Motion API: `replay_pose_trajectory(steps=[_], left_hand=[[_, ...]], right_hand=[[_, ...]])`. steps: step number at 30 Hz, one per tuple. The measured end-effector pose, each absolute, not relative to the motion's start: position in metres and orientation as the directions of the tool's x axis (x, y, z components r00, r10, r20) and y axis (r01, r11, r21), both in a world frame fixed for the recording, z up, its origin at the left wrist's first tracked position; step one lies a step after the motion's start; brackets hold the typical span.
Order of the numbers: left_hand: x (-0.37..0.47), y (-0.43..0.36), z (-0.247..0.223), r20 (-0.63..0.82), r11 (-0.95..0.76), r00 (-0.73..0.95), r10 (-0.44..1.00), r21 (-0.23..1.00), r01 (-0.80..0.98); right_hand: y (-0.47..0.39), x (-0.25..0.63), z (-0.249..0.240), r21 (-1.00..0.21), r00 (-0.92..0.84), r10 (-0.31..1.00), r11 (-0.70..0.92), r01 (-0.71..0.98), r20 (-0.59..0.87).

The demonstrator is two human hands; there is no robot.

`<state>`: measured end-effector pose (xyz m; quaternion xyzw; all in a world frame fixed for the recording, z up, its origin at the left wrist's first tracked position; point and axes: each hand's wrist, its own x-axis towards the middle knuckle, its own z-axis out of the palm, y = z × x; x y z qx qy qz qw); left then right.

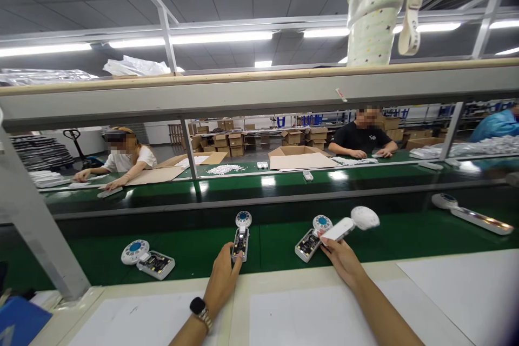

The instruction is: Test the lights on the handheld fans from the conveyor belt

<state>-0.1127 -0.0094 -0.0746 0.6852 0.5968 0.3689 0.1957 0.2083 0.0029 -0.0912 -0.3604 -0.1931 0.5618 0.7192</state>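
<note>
Device (240,242) pointing lengthwise away, held by left fingers (237,266); right fingers (330,245) grip white wand (339,228) slanting right.

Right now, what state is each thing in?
Left hand, gripping
Right hand, gripping
Left-hand round-headed device, circuit board exposed
Right-hand white round-headed device, visible side covered
Far-left round-headed device, circuit board exposed
Round-headed device beside right hand, circuit board exposed
Far-right round-headed device, handle lights on
Smartwatch, screen dark
Tumbler, upright
Green belt, cannot tell if running
Ceiling lights, on
</note>
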Motion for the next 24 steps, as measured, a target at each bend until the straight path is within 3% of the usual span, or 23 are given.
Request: replay_pose_trajectory(steps=[6,12,16,20,24], left_hand=[[-0.114,-0.002,-0.078,0.246,-0.119,-0.106,0.964,0.749,0.651],[-0.121,0.002,-0.086,0.328,-0.21,-0.091,0.94,0.769,0.604],[-0.121,0.001,-0.089,0.459,-0.342,0.009,0.889,0.648,0.68],[-0.12,0.001,-0.085,0.473,-0.386,0.105,0.875,0.55,0.74],[-0.129,0.011,-0.08,0.442,-0.214,-0.146,0.885,0.665,0.715]], right_hand=[[0.001,0.202,-0.091,-0.725,0.323,0.939,0.139,-0.674,-0.12],[0.006,0.202,-0.093,-0.712,0.305,0.942,0.119,-0.692,-0.138],[0.005,0.202,-0.091,-0.699,0.323,0.935,0.133,-0.702,-0.147],[0.002,0.202,-0.086,-0.7,0.322,0.93,0.109,-0.706,-0.18],[0.001,0.201,-0.081,-0.692,0.284,0.936,0.064,-0.719,-0.208]])
